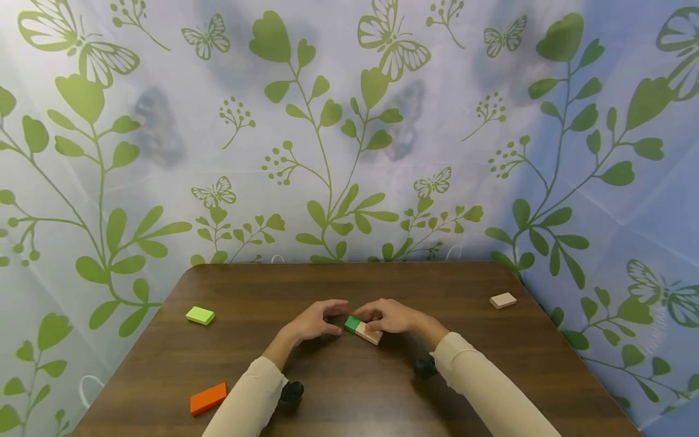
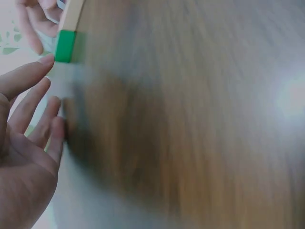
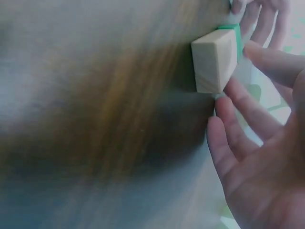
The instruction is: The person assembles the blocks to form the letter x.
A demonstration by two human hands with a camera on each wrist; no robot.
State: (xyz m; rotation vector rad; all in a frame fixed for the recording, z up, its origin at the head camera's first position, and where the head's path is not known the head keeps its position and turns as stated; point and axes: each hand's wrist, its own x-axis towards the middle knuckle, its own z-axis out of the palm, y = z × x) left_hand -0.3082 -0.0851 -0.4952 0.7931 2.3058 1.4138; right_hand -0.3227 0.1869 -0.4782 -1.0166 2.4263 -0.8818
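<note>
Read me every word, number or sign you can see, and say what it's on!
There are none to read.
The green block, wooden block, orange block, lime block and pale block show no writing.
The backdrop has pictures like leaves and butterflies.

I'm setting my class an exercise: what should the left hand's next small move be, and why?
Probably reach for the lime block: the left hand is empty, that block lies apart to the left, and the green block already abuts the middle pale block.
</note>
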